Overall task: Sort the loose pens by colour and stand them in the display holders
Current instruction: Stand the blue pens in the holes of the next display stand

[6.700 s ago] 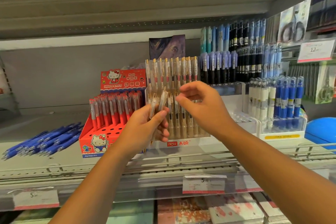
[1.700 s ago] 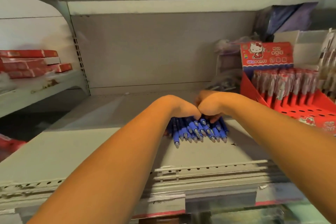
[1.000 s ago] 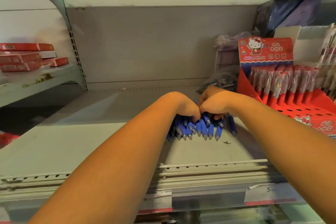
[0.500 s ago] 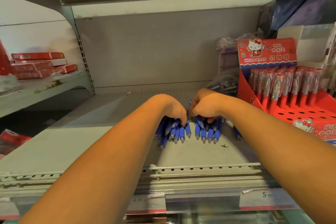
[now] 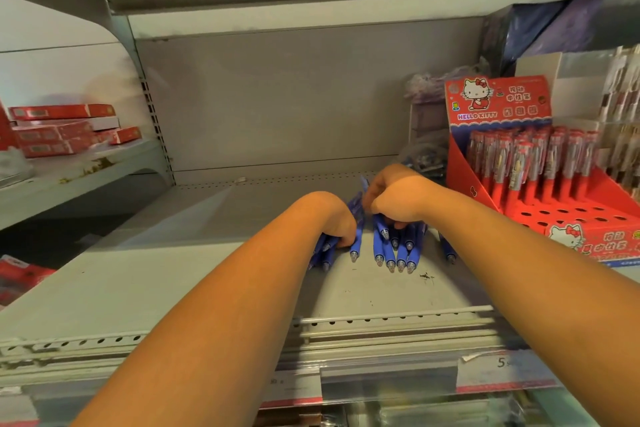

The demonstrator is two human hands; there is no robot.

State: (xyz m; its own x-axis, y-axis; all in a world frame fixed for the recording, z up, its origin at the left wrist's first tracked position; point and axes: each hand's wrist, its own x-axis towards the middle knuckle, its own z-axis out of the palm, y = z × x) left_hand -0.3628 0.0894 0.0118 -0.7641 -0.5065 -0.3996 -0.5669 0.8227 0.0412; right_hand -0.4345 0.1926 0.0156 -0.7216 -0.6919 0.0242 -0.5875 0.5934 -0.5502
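A grey metal shop shelf (image 5: 207,288) with a perforated front rail fills the head view, under another shelf of the same kind. On it lie the blue plastic pens (image 5: 391,250), their long axes running from back to front and their clear tips pointing at the front rail, towards the person.

The left hand (image 5: 337,218) is bent down at the wrist, its fingers curled over one bunch of these pens, whose tips stick out below the fingertips. The right hand (image 5: 394,199), just beside it, has its fingers curled round a second bunch that fans out beneath its knuckles. One more blue pen rises between the two hands. A single loose blue pen (image 5: 447,250) lies to the right of the right hand's fingers, apart from them.

Further right stands a red cardboard Hello Kitty display box (image 5: 498,104) with red-capped pens (image 5: 540,163) upright in its holes.
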